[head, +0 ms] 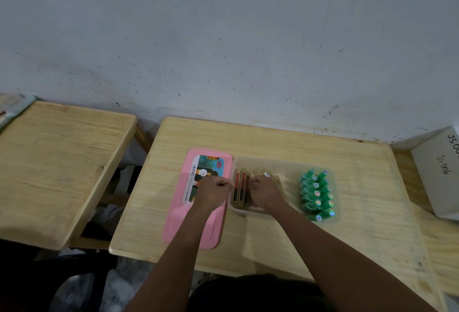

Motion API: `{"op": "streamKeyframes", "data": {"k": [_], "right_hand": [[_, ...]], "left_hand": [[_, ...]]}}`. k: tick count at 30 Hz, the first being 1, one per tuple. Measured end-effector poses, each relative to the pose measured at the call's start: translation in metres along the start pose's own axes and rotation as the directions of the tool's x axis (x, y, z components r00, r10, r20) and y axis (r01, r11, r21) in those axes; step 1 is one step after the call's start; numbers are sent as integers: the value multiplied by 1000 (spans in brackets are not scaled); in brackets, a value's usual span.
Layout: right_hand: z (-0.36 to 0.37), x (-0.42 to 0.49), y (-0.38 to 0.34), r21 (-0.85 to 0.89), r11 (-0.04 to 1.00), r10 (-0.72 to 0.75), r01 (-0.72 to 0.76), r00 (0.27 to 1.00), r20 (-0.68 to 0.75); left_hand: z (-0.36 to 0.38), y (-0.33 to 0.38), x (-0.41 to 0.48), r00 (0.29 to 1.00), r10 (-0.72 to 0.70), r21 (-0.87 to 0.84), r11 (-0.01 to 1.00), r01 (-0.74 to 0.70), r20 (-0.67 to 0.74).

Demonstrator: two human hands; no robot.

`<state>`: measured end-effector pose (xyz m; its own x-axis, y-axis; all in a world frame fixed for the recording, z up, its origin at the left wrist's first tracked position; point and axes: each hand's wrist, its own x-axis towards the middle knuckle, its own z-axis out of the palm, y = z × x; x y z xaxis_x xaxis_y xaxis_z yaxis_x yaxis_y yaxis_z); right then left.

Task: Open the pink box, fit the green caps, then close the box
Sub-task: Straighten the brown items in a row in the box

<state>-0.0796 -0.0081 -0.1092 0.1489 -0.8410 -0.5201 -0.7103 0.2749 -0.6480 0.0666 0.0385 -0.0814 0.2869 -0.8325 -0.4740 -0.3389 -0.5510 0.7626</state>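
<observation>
Both hands are seen curled: the left hand (213, 190) over the pink box lid (198, 232), which is laid flat and bears a picture label, the right hand (267, 192) inside the clear box base (290, 168) among gold-and-red pieces (240, 187); what is pinched cannot be told. Green caps (318, 195) are packed in two rows at the base's right end on the worktop (273, 137).

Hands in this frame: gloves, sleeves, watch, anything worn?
Nothing worn that shows. The left hand and right hand are bare, with no gloves. Both forearms are uncovered down to the frame edge, with no sleeve in view and no watch or band at either wrist. Rings are too small to tell. A dark garment shows at the bottom edge.
</observation>
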Motion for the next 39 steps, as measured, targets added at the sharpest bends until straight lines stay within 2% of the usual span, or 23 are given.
{"op": "streamKeyframes", "data": {"k": [4,7,10,12,15,21,24,27,34,39], "right_hand": [[-2,-2,-5,-87,994,-61,60,998,-15],[-14,-14,-6,-134,988,-95,74,983,-157],[-32,-22,2,-373,928,-144,22,942,-304],[-41,-23,11,-522,853,-171,-16,936,-308],[-43,-18,18,-581,811,-90,-66,968,-236],[-52,-16,11,-470,881,-47,-46,982,-184],[-53,-20,10,-188,981,-79,54,988,-132],[-54,-26,10,-12,995,-104,104,988,-113],[-49,-34,9,73,995,-62,66,996,-59],[-38,-31,2,6,999,-39,40,993,-116]], "left_hand": [[0,-1,0,1000,-11,-5,1000,11,-2],[0,-1,0,1000,-13,-1,1000,13,-3],[0,-2,1,1000,-20,-12,1000,20,-5],[0,-1,2,1000,-24,-22,999,24,1],[0,-1,1,1000,-23,-17,1000,23,9],[0,0,-1,1000,-12,-12,1000,12,0],[0,2,-2,1000,-13,-17,1000,13,-7],[1,1,-2,1000,-11,-9,1000,11,-10],[1,3,-4,1000,-2,6,1000,2,-16],[1,4,-6,1000,8,13,1000,-8,-12]]}}
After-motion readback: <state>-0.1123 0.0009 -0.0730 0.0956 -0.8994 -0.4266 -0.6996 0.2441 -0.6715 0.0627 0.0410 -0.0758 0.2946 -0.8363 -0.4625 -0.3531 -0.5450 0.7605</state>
